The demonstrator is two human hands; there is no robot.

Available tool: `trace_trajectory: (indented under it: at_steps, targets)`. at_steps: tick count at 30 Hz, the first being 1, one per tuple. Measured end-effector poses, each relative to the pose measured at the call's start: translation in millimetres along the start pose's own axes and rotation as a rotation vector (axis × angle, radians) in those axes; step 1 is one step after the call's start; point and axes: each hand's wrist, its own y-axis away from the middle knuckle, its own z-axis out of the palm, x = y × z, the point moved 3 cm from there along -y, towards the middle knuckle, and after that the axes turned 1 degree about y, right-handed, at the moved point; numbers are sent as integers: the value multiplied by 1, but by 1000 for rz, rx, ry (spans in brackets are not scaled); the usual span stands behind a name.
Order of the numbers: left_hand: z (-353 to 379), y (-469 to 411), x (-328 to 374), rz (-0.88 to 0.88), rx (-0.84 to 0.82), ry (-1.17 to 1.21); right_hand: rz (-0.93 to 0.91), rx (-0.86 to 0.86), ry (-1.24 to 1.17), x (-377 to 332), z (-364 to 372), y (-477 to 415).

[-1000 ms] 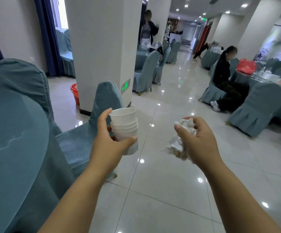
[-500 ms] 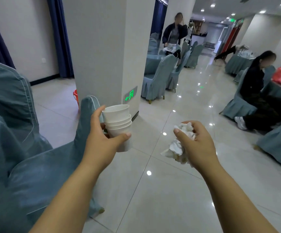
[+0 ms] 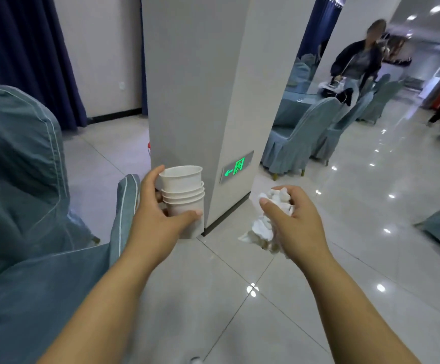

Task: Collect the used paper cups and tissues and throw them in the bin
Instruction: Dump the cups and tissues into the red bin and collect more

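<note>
My left hand (image 3: 158,219) grips a stack of several white paper cups (image 3: 184,190), held upright in front of me, thumb across the lowest cup. My right hand (image 3: 297,222) holds a crumpled bunch of white tissues (image 3: 262,227); part of the bunch hangs below my fingers. Both hands are raised above the tiled floor, side by side. A small red sliver of a bucket (image 3: 149,148) peeks out at the left edge of the pillar; the rest of it is hidden.
A wide grey pillar (image 3: 200,88) with a green exit sign (image 3: 236,167) stands straight ahead. Blue-covered chairs (image 3: 24,158) crowd the left. More covered chairs (image 3: 300,137) and a table sit behind the pillar on the right, where a person (image 3: 358,64) stands. Glossy floor tiles (image 3: 266,298) stretch right.
The view has swung left and closer to the pillar, which now fills the middle. The seated person at the right has left the frame. Both hands keep their hold unchanged.
</note>
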Motion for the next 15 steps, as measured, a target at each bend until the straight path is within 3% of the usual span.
trace_trajectory:
  at_steps: [15]
  targets:
    - [45,-278,-49,-102,143,-98,-11,-199,-88,32,140,-307]
